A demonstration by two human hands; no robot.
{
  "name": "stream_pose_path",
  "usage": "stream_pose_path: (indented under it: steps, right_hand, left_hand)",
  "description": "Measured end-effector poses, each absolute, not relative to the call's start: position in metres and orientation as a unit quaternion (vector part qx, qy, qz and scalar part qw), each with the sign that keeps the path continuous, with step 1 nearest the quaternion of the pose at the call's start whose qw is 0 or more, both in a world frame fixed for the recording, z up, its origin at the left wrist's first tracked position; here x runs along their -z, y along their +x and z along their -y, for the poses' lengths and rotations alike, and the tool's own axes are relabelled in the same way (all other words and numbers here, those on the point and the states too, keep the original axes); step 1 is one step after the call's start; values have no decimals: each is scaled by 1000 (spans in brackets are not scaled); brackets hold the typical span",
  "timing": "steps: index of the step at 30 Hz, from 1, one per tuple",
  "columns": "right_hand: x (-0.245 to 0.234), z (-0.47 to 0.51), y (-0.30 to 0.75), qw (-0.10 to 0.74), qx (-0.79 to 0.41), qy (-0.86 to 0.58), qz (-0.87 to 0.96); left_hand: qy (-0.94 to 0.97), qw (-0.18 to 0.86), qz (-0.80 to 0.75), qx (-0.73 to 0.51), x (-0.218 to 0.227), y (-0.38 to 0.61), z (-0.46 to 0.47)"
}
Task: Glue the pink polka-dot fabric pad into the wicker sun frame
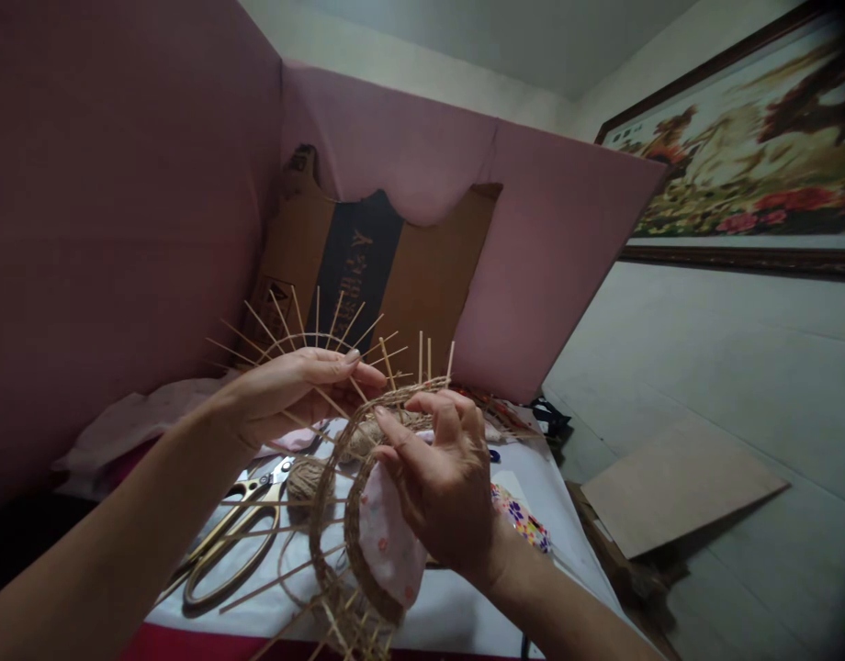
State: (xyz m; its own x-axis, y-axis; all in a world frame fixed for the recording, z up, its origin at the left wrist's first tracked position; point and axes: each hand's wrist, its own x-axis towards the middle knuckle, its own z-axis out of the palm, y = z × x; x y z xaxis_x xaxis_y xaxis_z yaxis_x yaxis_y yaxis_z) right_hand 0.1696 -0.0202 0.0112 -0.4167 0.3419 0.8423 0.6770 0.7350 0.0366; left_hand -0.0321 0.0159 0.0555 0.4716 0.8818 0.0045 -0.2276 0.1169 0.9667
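A round woven piece (319, 514) of brown twine on thin wooden sticks is held up over the table, its sticks fanning outward. Pale flowered fabric (388, 532) fills its middle, inside a braided ring. My right hand (446, 468) is closed on the woven band, thumb and index finger at its upper part. At the upper left of the piece, my left hand (312, 381) has thumb and fingers pressed together near the stick ends, where a thin strand of twine (302, 338) arcs across the sticks. Its fingertips partly hide what they pinch.
Gold-handled scissors (236, 542) and a ball of twine (309, 487) lie on the white-covered table (456, 610). A colourful patterned item (523, 519) is at right. Cardboard (422, 275) leans against the pink panel (533, 248) behind. Bunched cloth (147, 413) lies at left.
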Motion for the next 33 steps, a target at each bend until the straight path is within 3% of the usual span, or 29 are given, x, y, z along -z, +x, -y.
stream_pose_path:
  steps: [23, 33]
  right_hand:
    - [-10, 17, 165, 419, 202, -324, 824]
    - [-12, 22, 160, 426, 75, -371, 822]
  left_hand:
    - [501, 692, -329, -403, -60, -27, -12]
    - [523, 670, -341, -401, -61, -26, -11]
